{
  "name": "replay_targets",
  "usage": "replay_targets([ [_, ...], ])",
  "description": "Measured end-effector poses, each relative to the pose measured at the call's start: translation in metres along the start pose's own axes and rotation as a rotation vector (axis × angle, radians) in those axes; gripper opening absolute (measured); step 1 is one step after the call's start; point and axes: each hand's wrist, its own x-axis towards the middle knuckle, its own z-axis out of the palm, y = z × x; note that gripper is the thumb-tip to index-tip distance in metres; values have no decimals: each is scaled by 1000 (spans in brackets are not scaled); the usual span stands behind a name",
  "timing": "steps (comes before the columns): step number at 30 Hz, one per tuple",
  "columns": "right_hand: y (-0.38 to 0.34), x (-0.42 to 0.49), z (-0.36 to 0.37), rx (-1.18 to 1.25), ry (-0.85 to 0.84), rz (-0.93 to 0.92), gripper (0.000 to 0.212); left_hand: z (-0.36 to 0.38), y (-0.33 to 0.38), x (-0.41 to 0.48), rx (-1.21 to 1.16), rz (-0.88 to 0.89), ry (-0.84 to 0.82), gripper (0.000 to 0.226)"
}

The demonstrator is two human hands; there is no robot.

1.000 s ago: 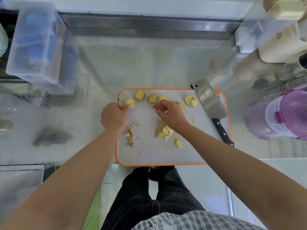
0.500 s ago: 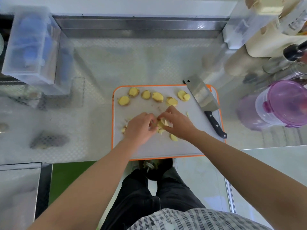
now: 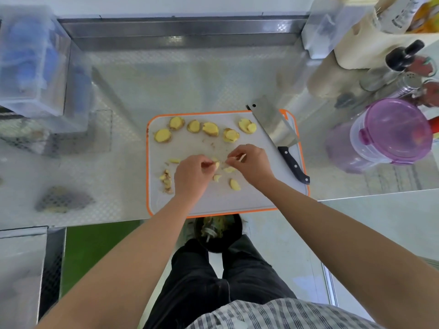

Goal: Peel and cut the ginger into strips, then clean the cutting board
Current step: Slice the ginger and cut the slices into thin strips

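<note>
Both hands work close together over the middle of the cutting board (image 3: 256,198). The left hand (image 3: 192,178) is curled, its thumb and fingers pinched on a small piece of ginger (image 3: 216,164). The right hand (image 3: 253,166) is likewise curled with fingertips drawn together on a pale sliver — too small to tell whether it is peel or flesh.

Just under and beside the hands lie loose ginger chunks (image 3: 234,184), and to the left of the left hand sits a little heap of brownish peelings (image 3: 166,180). Along the far edge of the board runs an arc of round ginger slices (image 3: 210,128), lying flat and mostly apart from one another.

A cleaver (image 3: 273,122) rests on the board's right side, blade toward the far corner, black handle toward the near edge — untouched by either hand. The board, white with an orange rim, lies on a patterned steel counter (image 3: 190,79). A purple-lidded container (image 3: 392,131) stands well to the right.
</note>
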Motion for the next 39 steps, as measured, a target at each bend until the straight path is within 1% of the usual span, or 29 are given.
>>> replay_targets([
  [2,6,1,-7,20,0,82,19,-2,-4,2,-15,-50,19,17],
  [5,11,2,-11,32,-84,170,26,-2,-9,5,-92,-140,15,18],
  [8,10,2,-12,47,-59,162,21,-1,-10,6,-230,-215,-20,14],
  [10,9,3,-13,70,-68,169,14,-1,-10,6,-284,-215,-58,11],
  [12,11,4,-13,45,-109,195,7,-1,-9,5,-288,-206,-64,9],
  [14,15,3,-13,-47,-93,195,14,-2,-12,4,-275,-219,-39,12],
  [16,16,0,-15,-139,-33,91,21,-2,-14,4,-262,-236,-17,14],
  [17,15,-1,-16,-152,-41,6,22,-2,-14,3,-260,-239,-13,14],
  [18,15,-3,-16,-151,-98,-75,21,-3,-14,3,-256,-238,-12,14],
  [20,15,-7,-15,-221,-296,-183,21,-3,-11,3,-242,-234,-8,14],
  [21,15,-9,-13,-295,-371,-213,21,-3,-10,3,-242,-232,-6,14],
  [22,17,-10,-10,-362,-404,-232,21,-2,-10,2,-253,-232,-8,13],
  [26,18,-12,-3,-451,-378,-249,18,0,-11,0,-305,-218,-40,3],
  [28,18,-11,-2,-453,-382,-257,19,1,-12,-1,-336,-221,-36,4],
  [30,17,-12,-4,-393,-400,-248,21,1,-13,-4,-394,-260,-26,4],
  [31,15,-13,-4,-306,-393,-219,22,0,-13,-5,-435,-287,-25,4],
  [35,3,-16,-6,228,-223,23,17,-5,-6,-11,-615,-322,-66,4],
  [36,1,-15,-6,318,-208,69,17,-6,-3,-13,-640,-317,-84,3],
  [39,-4,-12,-5,355,-232,77,13,-10,4,-16,-693,-307,-119,10],
])
